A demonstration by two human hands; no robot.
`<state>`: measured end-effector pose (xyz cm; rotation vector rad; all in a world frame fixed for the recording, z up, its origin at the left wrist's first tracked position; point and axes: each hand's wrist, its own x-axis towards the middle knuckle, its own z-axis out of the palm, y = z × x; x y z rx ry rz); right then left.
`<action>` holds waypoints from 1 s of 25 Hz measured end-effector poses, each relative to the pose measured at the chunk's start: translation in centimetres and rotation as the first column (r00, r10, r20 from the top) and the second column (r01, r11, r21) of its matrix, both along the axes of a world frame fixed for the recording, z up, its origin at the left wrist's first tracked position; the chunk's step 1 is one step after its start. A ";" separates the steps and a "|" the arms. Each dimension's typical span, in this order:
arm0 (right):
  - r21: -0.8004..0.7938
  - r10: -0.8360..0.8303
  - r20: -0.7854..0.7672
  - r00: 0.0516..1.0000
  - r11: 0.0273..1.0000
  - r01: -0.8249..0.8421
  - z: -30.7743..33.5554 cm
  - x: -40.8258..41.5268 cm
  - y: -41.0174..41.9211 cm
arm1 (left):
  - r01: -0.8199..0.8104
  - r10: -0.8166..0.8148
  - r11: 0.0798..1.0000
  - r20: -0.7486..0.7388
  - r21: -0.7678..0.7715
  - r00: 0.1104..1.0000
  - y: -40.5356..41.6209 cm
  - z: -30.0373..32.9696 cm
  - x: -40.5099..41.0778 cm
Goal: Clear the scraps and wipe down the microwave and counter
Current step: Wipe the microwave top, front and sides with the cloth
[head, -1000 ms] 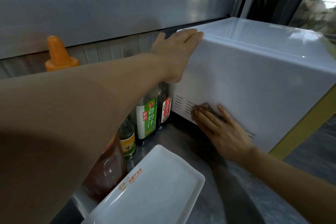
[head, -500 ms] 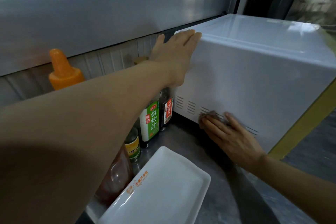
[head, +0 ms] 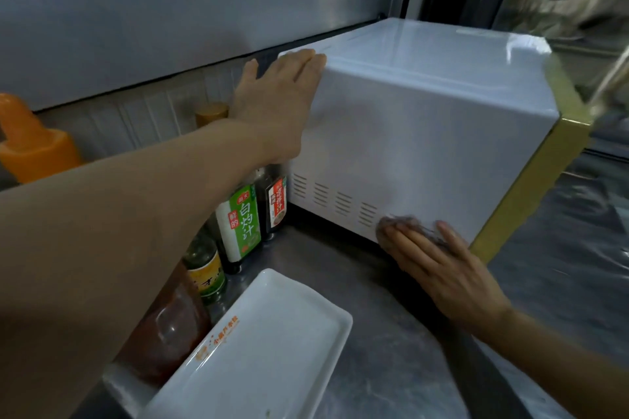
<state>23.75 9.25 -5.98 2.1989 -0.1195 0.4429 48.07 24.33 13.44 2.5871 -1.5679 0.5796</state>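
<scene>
A: Head view. The white microwave (head: 425, 133) sits on the steel counter (head: 391, 367), back against the wall, its side panel facing us.

B: And the left hand (head: 275, 105)?

A: Flat on the upper rear corner of that panel. Fingers straight and pressed together, tips over the top edge, thumb spread away from them.

B: The right hand (head: 442, 269)?

A: Low on the same panel, near the front bottom corner, just past the vent slots. It presses a dark cloth (head: 408, 226) against the panel with straight, slightly spread fingers. The cloth is blurred; only its top edge shows above the fingers.

B: What's on the counter?

A: A white rectangular tray (head: 258, 350) near us, with an orange logo on its rim and a small green speck at the bottom. Left of the microwave is a row of sauce bottles (head: 240, 221), one green-labelled, just beside the vented corner. An orange squeeze bottle (head: 30, 143) stands far left.
</scene>
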 end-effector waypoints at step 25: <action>-0.058 0.013 0.025 1.000 0.998 -0.012 1.8 10.1 2.2 | 0.116 -0.130 0.978 -0.071 -0.175 0.989 -1.5 -2.2 -2.9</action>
